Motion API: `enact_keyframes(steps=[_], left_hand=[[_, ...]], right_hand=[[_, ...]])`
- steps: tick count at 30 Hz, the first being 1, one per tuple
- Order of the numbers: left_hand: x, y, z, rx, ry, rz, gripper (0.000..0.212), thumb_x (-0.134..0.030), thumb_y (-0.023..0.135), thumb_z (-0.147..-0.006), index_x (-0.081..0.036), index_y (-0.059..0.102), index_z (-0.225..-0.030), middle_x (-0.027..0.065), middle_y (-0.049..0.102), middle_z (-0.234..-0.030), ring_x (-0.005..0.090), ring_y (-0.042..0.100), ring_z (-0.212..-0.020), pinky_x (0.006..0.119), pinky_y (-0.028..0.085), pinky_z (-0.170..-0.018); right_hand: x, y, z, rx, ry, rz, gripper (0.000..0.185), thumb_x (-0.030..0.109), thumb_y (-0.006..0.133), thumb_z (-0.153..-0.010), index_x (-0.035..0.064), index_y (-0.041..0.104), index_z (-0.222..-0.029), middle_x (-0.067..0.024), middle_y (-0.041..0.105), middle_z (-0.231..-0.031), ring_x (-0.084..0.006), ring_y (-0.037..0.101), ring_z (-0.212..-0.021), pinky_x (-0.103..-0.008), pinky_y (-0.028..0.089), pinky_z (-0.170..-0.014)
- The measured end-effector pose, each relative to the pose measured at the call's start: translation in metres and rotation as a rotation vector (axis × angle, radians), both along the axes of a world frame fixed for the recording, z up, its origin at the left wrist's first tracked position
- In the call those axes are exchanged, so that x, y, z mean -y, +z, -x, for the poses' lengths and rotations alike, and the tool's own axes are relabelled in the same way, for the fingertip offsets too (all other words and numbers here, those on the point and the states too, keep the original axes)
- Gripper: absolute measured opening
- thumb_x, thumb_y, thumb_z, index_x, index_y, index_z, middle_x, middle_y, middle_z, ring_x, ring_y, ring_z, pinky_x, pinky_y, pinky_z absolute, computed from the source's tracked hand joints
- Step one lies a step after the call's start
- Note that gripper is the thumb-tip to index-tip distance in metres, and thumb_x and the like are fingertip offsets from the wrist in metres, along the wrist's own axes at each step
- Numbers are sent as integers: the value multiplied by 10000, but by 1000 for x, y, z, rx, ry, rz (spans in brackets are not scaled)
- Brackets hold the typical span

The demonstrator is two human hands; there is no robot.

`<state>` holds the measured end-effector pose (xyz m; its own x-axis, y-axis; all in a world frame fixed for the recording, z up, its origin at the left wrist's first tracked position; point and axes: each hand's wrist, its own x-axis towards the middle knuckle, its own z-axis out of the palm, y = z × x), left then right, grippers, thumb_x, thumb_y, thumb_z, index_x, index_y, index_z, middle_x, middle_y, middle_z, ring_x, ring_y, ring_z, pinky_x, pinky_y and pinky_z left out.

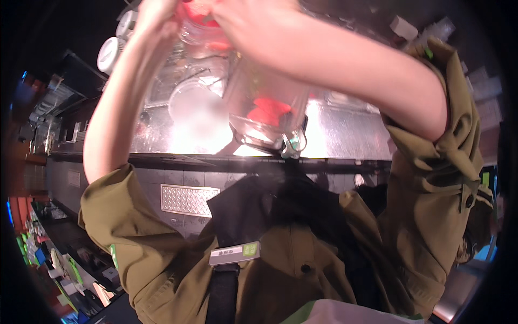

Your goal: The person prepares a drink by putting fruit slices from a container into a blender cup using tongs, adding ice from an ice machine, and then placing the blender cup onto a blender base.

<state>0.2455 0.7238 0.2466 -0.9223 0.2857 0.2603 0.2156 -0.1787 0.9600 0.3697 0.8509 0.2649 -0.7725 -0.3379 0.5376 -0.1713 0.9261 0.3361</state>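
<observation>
At the top edge, a clear container (194, 35) with red contents is between my hands. My left hand (160, 14) grips its left side. Against its right side lies my right hand (253, 18); blur and the picture's edge hide how its fingers are closed. Below and to the right stands a large clear drink dispenser (238, 91) with red pieces (269, 111) inside. A metal spigot (293, 143) sticks out from its base towards me. To its left is a round, whitish translucent container (194, 103), partly washed out by glare.
The dispenser stands by the front edge of a shiny metal counter (348, 135). Tubs with white lids (109, 54) are beyond my left forearm. A tread-plate cover (188, 199) is set in the dark tiled floor. Another person's shoe (358, 181) shows at right.
</observation>
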Motion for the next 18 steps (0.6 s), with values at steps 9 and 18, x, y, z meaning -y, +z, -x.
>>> enact_keyframes(steps=[9,18], left_hand=[[-10,-1,30,-55,17,-39,176,52,509,-652,9,487,-822,52,499,-770,132,488,-644,237,410,-559],[-37,10,-14,-47,216,82,61,15,536,-688,-16,502,-729,24,491,-644,90,448,-587,238,378,-512]], right_hand=[[-14,25,-22,-89,-128,-142,198,166,471,-767,50,609,-686,-129,570,-585,-247,572,-542,-357,436,-487],[-32,60,17,331,-395,-69,227,217,567,-714,1,614,-768,-182,609,-744,-313,604,-697,-373,482,-607]])
